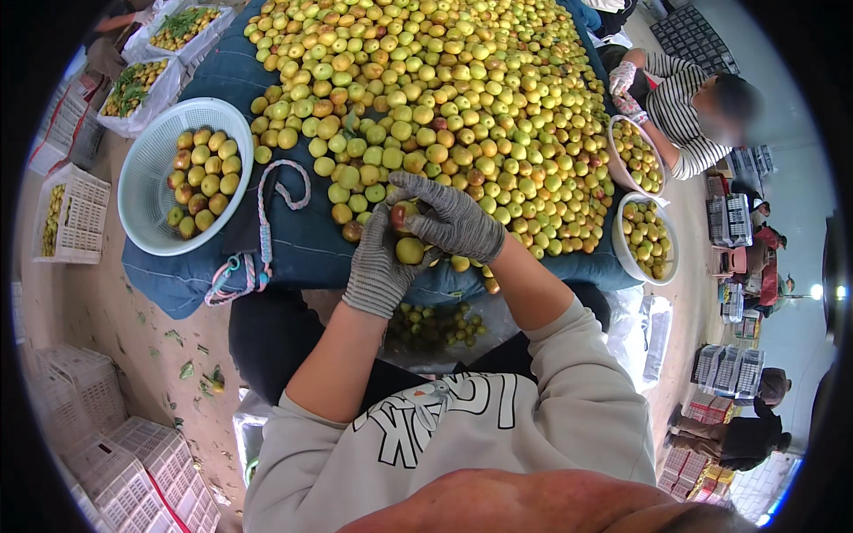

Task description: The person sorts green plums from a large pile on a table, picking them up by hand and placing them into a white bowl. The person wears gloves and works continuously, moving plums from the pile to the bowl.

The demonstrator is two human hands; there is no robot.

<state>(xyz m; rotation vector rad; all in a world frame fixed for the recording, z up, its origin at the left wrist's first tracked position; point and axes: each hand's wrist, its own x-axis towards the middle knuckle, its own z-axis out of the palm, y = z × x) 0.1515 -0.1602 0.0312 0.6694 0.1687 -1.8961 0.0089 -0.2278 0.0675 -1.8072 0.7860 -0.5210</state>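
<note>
My left hand (382, 262) and my right hand (449, 222), both in grey knit gloves, meet at the front edge of a big heap of yellow-green fruits (444, 107) on a dark blue padded cloth (160, 280). Between them they hold a reddish-brown fruit (402, 216) and a green fruit (410, 250), with fingers curled round them. A pale blue basket (142, 178) of fruits stands at my left, beside a braided cord (293, 178). At my right are a white bowl (626, 258) and a pinkish bowl (619, 169), both holding fruits.
A co-worker (684, 115) in a striped top sits at the right. Several people (746, 440) work farther right among stacked crates (729, 364). More crates (133, 462) and lined boxes of leafy fruit (138, 93) line the left. Fruits (426, 324) lie below the cloth's edge.
</note>
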